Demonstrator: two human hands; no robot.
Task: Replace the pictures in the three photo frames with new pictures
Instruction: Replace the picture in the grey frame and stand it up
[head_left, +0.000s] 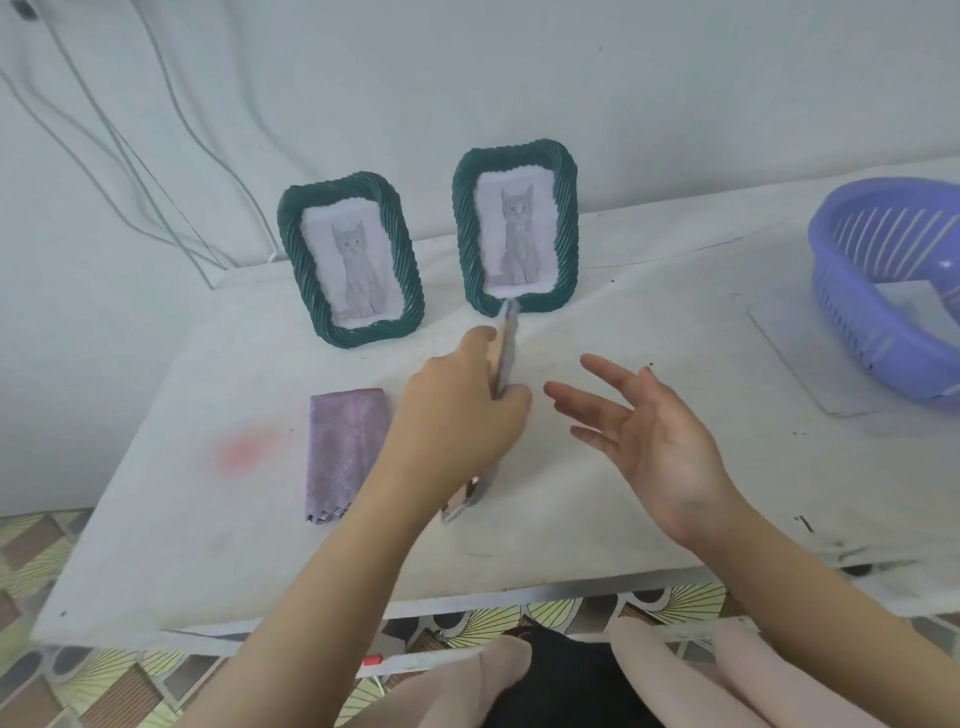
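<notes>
Two green twisted-rim photo frames stand upright at the back of the white table (675, 493), each with a grey cat picture: the left frame (352, 260) and the right frame (515, 227). My left hand (457, 415) grips a long thin grey object (506, 348) seen edge-on. Its far tip reaches the bottom rim of the right frame, and its near end sticks out below my hand. What the object is cannot be told. My right hand (649, 436) hovers just right of it, palm turned left, fingers spread and holding nothing.
A folded purple cloth (348, 447) lies left of my left hand, beside a pink stain. A purple slotted basket (878, 291) with a white sheet inside stands at the right edge on a pale mat (800, 364). Cables hang on the wall at left.
</notes>
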